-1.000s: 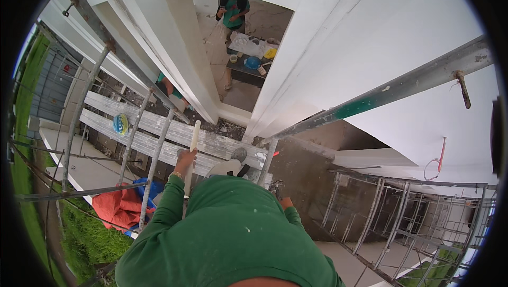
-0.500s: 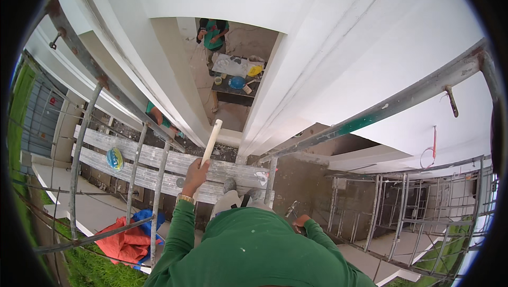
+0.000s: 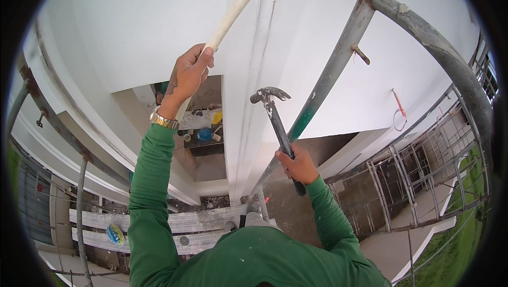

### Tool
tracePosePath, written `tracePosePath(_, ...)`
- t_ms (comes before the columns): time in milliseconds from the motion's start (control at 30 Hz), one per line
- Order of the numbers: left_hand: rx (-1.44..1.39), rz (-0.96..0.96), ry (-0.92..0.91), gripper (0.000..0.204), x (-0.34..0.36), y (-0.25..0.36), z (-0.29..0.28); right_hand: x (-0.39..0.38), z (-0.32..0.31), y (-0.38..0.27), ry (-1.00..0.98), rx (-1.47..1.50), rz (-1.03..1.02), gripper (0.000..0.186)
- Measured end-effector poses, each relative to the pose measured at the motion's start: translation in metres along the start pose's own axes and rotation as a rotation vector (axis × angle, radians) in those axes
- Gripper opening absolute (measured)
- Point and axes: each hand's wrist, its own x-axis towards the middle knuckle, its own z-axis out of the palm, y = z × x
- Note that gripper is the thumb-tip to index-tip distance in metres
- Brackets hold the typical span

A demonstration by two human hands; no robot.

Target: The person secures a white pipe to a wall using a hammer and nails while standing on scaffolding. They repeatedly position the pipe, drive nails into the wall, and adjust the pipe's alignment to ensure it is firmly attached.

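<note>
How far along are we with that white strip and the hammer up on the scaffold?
Done: the left hand holds the long white strip raised against the white wall, its top near the vertical seam. In hand: the right hand grips the claw hammer, head up, apart from the strip. Left: no strike is landing, and I cannot tell whether any nail is set.

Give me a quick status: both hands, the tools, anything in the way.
Left hand gripping long white stick, tip at white wall corner. Right hand holding black-handled claw hammer, raised. Grey scaffold pole close beside hammer.
</note>
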Motion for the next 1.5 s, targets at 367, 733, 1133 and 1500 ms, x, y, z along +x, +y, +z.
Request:
tracePosePath(367,0.193,0.089,0.175,0.052,0.094,0.037,0.015,0.011,-0.030,-0.170,0.243,0.080,-0.629,0.038)
tracePosePath(733,0.274,0.112,0.252,0.053,0.088,0.044,0.036,0.036,-0.055,-0.270,0.532,-0.455,-0.993,0.055)
tracePosePath(1133,0.233,0.195,0.246,0.050,0.098,0.029,0.054,0.054,-0.060,-0.286,0.626,-0.837,-1.305,0.060)
tracePosePath(1500,0.262,0.142,0.234,0.053,0.093,0.030,0.049,0.028,-0.041,-0.319,0.667,-0.934,-1.467,0.060)
